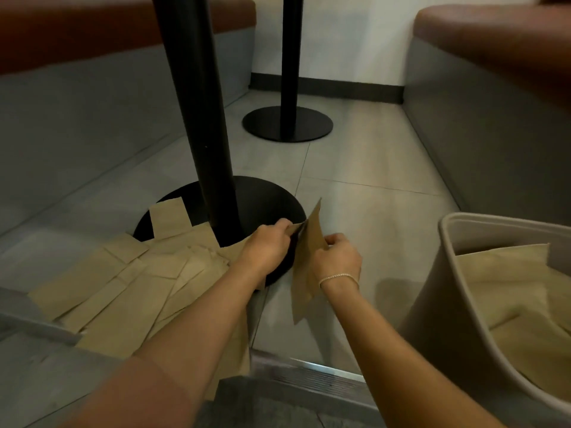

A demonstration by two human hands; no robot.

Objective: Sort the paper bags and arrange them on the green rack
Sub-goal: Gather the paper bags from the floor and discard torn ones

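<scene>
While both hands (296, 251) pinch it, paper bag (309, 254) upright between.

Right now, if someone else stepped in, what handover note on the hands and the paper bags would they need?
Left hand: grips the top corner of a paper bag held on edge above the floor.
Right hand: pinches the same bag's right edge.
Pile of bags: spread flat on the floor at the black table base.
Grey bin, right: more bags inside.
Done: nothing visibly arranged; no green rack in view.
Left: sort both lots, find the rack, arrange them.
</scene>
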